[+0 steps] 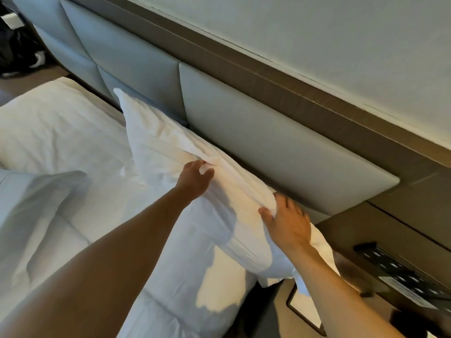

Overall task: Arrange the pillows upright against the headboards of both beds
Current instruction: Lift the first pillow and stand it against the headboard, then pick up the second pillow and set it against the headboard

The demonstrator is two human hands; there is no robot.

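Observation:
A white pillow (161, 145) stands on its long edge, leaning against the padded grey headboard (268, 142) of the near bed. My left hand (195, 178) pinches the pillow's top edge near its middle. My right hand (288, 220) grips the same top edge closer to the pillow's near end, fingers behind the fabric. A second white pillow (56, 128) lies flat on the bed to the left, beyond the upright one.
The white duvet (73, 228) is rumpled across the mattress. A bedside unit (400, 230) with a dark control panel (400, 272) sits at the right. Dark bags (17, 52) lie on the floor at far left, past the bed.

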